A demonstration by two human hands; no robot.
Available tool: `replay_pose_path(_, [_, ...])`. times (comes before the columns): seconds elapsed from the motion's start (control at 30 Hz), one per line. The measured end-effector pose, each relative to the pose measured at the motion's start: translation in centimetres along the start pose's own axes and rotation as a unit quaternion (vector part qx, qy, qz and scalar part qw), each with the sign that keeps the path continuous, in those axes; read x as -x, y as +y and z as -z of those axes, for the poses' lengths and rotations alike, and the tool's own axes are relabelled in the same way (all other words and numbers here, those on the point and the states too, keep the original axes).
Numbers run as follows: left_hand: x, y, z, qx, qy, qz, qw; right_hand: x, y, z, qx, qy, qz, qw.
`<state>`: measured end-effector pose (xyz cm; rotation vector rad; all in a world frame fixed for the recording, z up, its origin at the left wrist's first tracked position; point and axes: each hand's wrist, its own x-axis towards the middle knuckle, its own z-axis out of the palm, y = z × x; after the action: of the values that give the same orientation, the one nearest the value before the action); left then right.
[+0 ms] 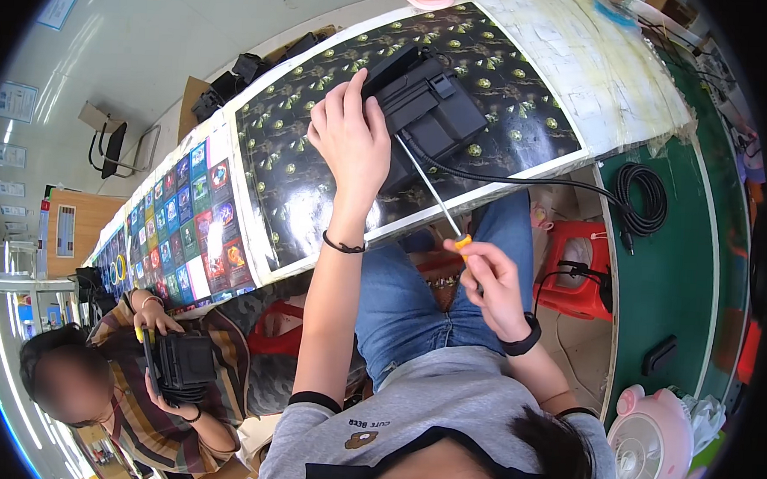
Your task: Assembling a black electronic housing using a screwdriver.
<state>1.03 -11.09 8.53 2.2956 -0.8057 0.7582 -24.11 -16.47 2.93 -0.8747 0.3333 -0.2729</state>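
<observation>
A black device (pixel 428 109) is held at the near edge of the bench (pixel 579 68), on a dark sheet (pixel 336 152) printed with small green shapes. It is gripped from the left by the left hand (pixel 349 139), fingers clenched over its top. A screwdriver (pixel 432 194) with an orange handle is grasped in the fingers of the right hand (pixel 489 278), its shaft slanted up to the device. A black cable (pixel 642 199) is coiled at the right over a green surface. Square coloured labels (pixel 192 223) are ranged in rows on the bench to the left. A red stool (pixel 575 269) is seen below the bench. At the lower left, another black device (pixel 181 363) is held by a co-worker (pixel 150 400). A pink fan (pixel 653 440) stands at the lower right.
</observation>
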Motion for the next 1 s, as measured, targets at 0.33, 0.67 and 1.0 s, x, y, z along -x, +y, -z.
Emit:
replay_pose_path(0.33, [0.7,-0.6,1.2,0.088,0.054,-0.021,0.994,2.0,-2.1,1.7,-0.158,-0.077,-0.144,0.974])
replay_pose_path(0.67, [3.2,0.3,2.7,0.121,0.093,-0.070,0.986,-4.5,-9.6,3.6,0.190,0.110,0.242,0.945])
replay_pose_path(1.0, [4.4,-0.3,3.4,0.158,0.122,-0.101,0.975,-17.8,-10.4,0.5,0.502,0.195,0.356,0.764])
